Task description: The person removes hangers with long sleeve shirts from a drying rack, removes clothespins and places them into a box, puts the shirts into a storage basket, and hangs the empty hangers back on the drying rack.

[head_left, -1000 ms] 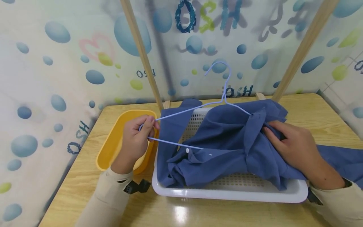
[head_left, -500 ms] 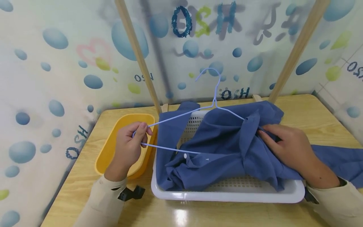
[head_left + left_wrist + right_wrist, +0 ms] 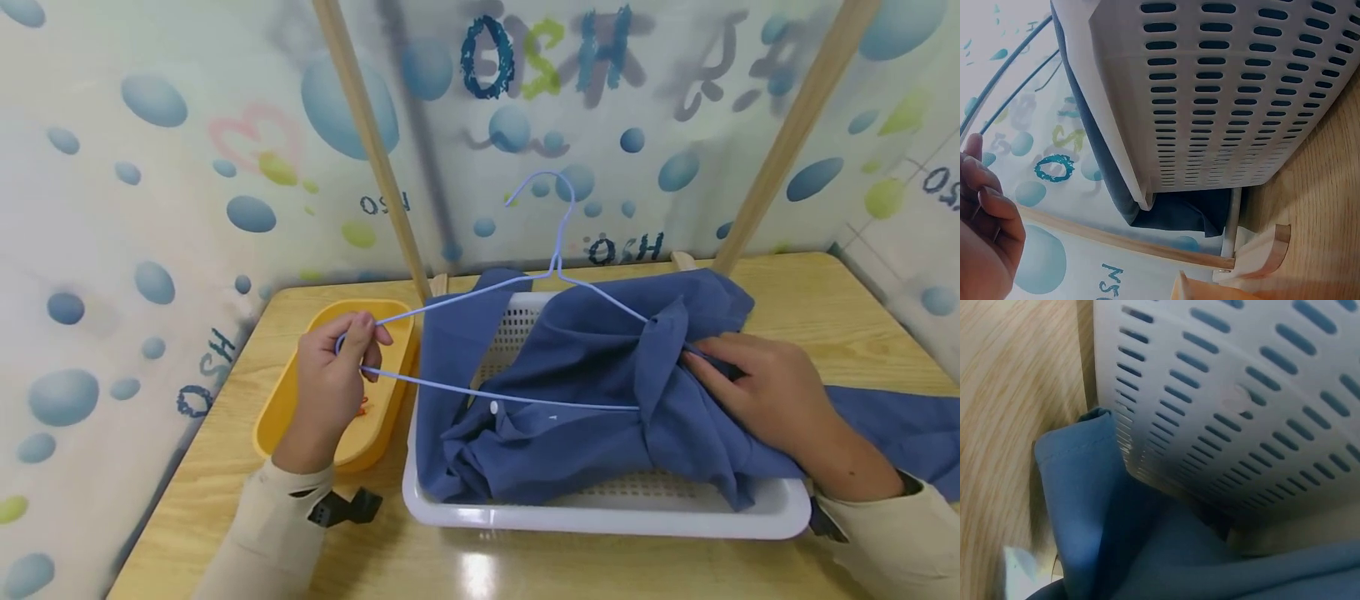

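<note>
We see the left hand (image 3: 332, 379) pinching one end of the hanger (image 3: 557, 265); the other end is hidden inside the blue garment (image 3: 573, 354) lying across the white basket (image 3: 607, 520). The right hand (image 3: 772, 383) pinches the garment — some fingertips out of sight — whose right end is cut off.

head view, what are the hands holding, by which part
The left hand grips the triangular light-blue wire hanger by one corner; the right hand pinches the blue cloth garment by a fold.
</note>
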`<state>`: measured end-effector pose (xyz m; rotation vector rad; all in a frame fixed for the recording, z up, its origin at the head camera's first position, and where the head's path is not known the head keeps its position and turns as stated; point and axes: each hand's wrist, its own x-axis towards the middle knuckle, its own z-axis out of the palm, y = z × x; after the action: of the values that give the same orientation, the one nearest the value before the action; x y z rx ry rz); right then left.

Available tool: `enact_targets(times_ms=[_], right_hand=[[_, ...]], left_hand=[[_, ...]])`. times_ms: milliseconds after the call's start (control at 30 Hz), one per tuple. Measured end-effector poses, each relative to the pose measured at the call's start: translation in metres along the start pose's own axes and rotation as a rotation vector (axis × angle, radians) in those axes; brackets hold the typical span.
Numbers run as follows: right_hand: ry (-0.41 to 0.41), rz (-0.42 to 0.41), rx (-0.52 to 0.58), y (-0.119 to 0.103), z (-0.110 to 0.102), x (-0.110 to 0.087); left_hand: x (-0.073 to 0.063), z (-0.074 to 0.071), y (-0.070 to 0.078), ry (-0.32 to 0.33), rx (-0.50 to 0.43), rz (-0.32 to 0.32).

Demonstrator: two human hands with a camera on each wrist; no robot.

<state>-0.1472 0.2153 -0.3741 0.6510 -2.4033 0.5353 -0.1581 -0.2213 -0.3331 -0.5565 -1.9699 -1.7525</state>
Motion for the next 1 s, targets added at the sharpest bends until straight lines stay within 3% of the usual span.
enact_targets(times_ms=[167, 400, 633, 1000], right_hand=[[-0.002, -0.003, -0.006, 0.0, 0.001, 0.001], [-0.006, 0.007, -0.005, 0.001, 0.001, 0.001], [0.002, 0.033, 0.05, 0.001, 0.002, -0.001], [-0.006, -0.024, 0.013, 0.002, 0.002, 0.001]], left_hand=[[0.001, -0.002, 0.0, 0.005, -0.001, 0.002], [0.005, -0.006, -0.003, 0.013, -0.084, 0.047], [0.006, -0.011, -0.003, 0.081, -0.157, 0.047], [0.01, -0.016, -0.002, 0.123, -0.177, 0.047]])
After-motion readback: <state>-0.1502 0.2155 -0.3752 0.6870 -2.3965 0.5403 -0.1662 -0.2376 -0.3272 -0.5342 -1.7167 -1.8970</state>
